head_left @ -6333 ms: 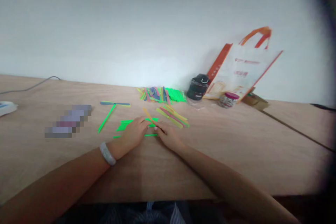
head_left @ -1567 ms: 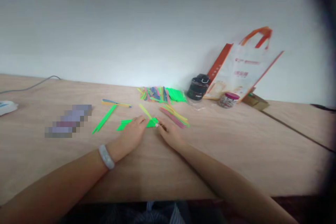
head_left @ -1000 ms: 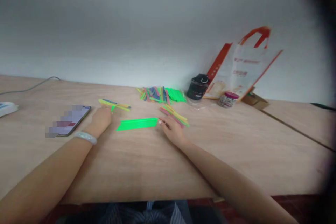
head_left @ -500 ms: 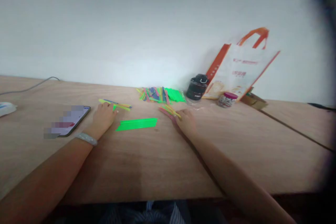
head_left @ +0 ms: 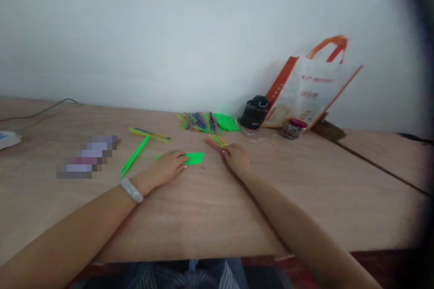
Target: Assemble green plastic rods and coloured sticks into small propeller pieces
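Note:
My left hand (head_left: pixel 169 166) lies over a flat row of bright green strips (head_left: pixel 195 158), its fingers bent together at the tips and its thumb at the row's near side. It covers the left and middle part of the row. With fingers closed, my right hand (head_left: pixel 238 159) holds the near ends of a few pink and yellow-green strips (head_left: pixel 214 141). Left of my left hand, a pair of green strips (head_left: pixel 135 156) lies aslant. Their far end meets some yellow and blue strips (head_left: pixel 148 133).
By the wall lies a multicoloured heap of strips (head_left: pixel 198 121) with green ones beside it. A black bottle (head_left: pixel 255 113), a jar with a dark pink lid (head_left: pixel 294 128) and a white and orange bag (head_left: pixel 312 90) stand to the right. A blurred-out phone (head_left: pixel 88 156) is at left.
My left hand has moved right, from the yellow and blue strips onto the green row. The slanting green strips it covered now show. My right hand has shifted slightly on its strips.

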### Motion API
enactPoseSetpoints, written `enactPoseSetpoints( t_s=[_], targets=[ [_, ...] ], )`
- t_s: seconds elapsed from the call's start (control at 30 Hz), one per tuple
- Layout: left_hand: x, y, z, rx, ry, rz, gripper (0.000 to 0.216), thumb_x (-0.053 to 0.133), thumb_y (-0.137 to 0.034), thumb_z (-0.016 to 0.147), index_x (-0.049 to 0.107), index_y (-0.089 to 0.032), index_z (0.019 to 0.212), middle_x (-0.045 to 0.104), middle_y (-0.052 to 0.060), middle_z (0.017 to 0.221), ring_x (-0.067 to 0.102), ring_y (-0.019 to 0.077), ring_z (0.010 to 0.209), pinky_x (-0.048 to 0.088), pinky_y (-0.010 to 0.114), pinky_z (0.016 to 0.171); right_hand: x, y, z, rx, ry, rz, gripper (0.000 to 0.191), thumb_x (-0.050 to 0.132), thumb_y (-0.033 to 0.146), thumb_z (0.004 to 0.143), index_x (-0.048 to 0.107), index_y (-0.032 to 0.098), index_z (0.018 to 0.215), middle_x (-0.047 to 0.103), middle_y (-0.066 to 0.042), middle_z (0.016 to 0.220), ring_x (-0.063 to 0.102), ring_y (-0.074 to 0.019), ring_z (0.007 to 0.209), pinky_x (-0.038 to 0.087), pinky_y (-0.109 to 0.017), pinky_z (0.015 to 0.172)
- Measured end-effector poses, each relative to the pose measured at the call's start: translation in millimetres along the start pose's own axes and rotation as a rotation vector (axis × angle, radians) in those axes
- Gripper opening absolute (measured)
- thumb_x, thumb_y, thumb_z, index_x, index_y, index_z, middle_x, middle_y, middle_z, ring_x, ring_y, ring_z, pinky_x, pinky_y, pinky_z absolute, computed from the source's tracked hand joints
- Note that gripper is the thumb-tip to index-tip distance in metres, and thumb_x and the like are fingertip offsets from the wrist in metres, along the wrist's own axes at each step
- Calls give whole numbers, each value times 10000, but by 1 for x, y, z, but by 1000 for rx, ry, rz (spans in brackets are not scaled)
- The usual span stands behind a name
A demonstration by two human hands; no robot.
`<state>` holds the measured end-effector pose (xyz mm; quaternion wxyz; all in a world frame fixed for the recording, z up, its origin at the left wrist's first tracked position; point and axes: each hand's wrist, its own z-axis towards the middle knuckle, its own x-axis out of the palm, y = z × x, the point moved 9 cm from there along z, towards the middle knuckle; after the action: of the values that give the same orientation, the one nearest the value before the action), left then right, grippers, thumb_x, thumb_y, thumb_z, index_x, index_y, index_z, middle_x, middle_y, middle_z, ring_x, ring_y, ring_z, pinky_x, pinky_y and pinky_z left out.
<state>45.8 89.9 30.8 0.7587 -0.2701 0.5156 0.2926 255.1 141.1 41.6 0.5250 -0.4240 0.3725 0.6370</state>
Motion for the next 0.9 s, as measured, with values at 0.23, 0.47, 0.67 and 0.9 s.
enactPoseSetpoints(
  t_s=[0.23, 0.47, 0.67, 0.9],
  targets=[
    [-8, -3, -1, -41, 39, -103, 198, 445, -240, 917, 592, -160, 1023, 609, 94, 1090, 562, 208, 1022, 454, 367, 926, -4, 3, -1, -13, -20, 30, 260, 446, 215, 893, 697, 155, 917, 669, -95, 973, 571, -194, 940, 401, -287, 843],
    [-12, -8, 0, 8, -26, -67, 162, 518, -286, 886, 592, -164, 962, 581, 104, 1139, 528, 227, 1080, 442, 396, 954, -13, 8, -5, -37, -157, 119, 292, 394, 241, 915, 673, 163, 878, 671, -97, 894, 591, -195, 839, 429, -296, 770],
    [-6, -19, 3, 106, -86, -43, 213, 511, -316, 895, 607, -157, 1000, 503, 127, 1281, 428, 246, 1219, 380, 418, 1035, -16, 35, -14, -110, -163, 312, 264, 421, 228, 900, 672, 205, 981, 694, -62, 960, 623, -189, 898, 462, -297, 801],
    [-12, -32, 8, 74, -83, -66, 142, 542, -257, 878, 634, -150, 894, 575, 109, 1140, 489, 235, 1115, 425, 397, 970, -17, 52, -20, -101, -120, 444, 256, 452, 209, 876, 689, 197, 973, 704, -68, 980, 633, -198, 930, 486, -335, 834]
  ],
)
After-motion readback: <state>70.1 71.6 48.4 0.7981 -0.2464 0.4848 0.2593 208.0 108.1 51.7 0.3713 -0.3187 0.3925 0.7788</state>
